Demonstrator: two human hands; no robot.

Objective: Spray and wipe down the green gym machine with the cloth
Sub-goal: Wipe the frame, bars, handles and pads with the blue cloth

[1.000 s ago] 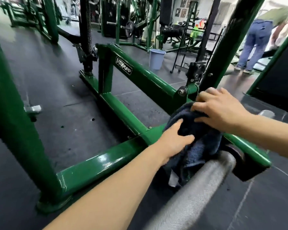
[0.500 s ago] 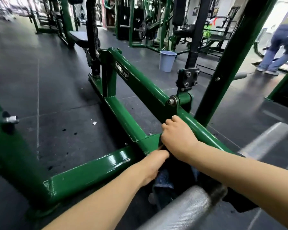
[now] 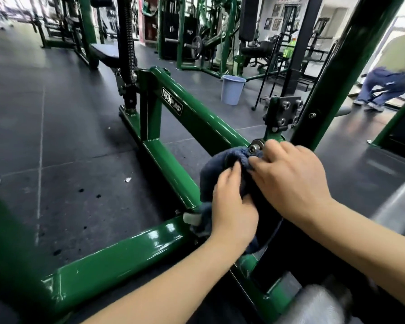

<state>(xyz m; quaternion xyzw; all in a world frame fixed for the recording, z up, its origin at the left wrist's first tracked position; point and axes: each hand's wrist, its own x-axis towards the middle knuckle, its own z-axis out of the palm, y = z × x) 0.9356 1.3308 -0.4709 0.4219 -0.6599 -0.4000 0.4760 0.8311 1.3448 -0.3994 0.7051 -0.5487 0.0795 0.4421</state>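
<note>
The green gym machine (image 3: pixel 197 118) has a slanted bar with a MAXPUMP label, low floor rails and a bolt joint at the middle right. A dark blue cloth (image 3: pixel 216 168) is draped over the slanted bar just below that joint. My left hand (image 3: pixel 232 206) grips the cloth's lower part where the rails meet. My right hand (image 3: pixel 288 181) presses the cloth's upper edge against the bolt. No spray bottle is in view.
A grey padded roller (image 3: pixel 318 305) lies at the bottom right and another (image 3: pixel 398 202) at the right edge. A light blue bucket (image 3: pixel 232 90) stands on the black rubber floor behind. A person (image 3: pixel 393 73) bends at the far right. Other green machines fill the background.
Both hands have moved with the cloth up the slanted bar from the lower rail junction to the bolt joint. The cloth shows again on top of the bar. The camera has shifted a little.
</note>
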